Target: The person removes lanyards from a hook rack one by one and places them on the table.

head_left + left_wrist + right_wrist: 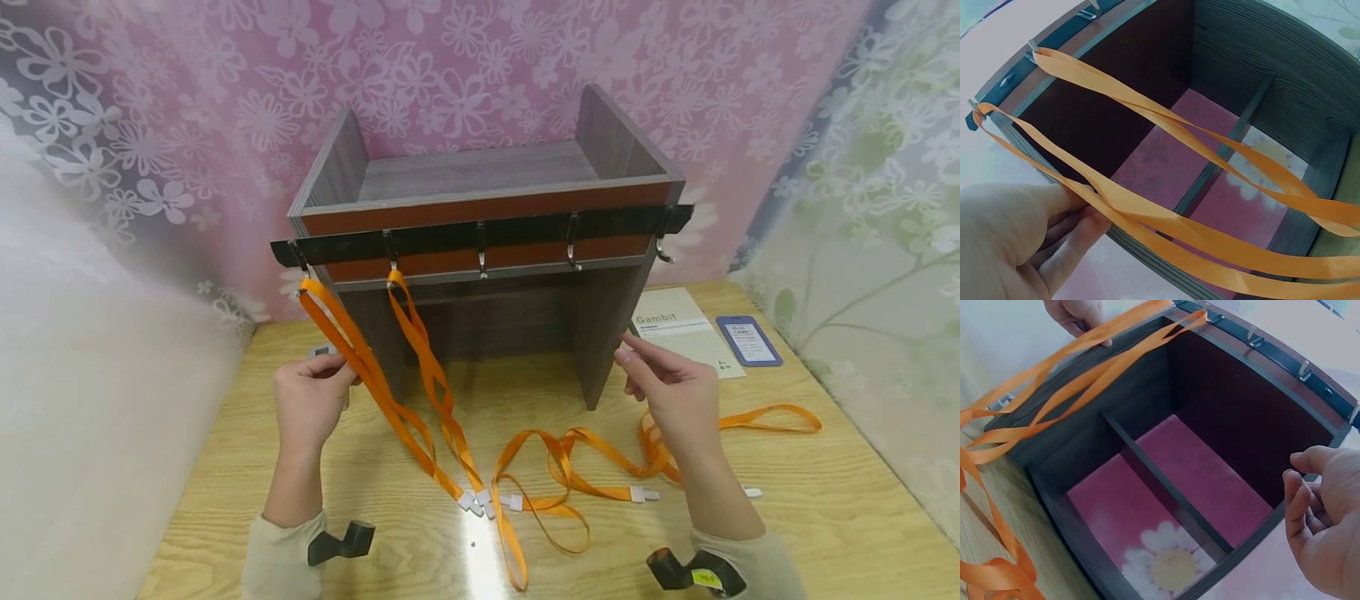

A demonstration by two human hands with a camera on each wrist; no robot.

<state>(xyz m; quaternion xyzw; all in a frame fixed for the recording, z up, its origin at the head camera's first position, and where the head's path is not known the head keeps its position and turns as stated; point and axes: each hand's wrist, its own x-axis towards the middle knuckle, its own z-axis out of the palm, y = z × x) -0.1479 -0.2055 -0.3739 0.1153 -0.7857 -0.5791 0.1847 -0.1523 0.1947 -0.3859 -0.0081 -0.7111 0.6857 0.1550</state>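
My left hand (311, 400) is at the left side of a grey wooden shelf (480, 171), its thumb and fingertips pinching the strap of an orange lanyard (1197, 240). That lanyard hangs from the leftmost hook of a black hook rail (435, 237) on the shelf's front. A second orange lanyard (427, 358) hangs from the neighbouring hook. At the shelf's right side my right hand (678, 396) is held with fingers loosely bent and nothing between thumb and fingertips, near the side panel's edge (1260, 544). Both hanging lanyards end in white clips (471, 502) at the table.
More orange lanyards (600, 446) lie tangled on the wooden table (825, 517) in front of the shelf. A notepad marked Gambit (678, 325) and a blue badge holder (750, 342) lie at the right. Three hooks (573, 254) to the right hold nothing. A patterned wall covering stands behind.
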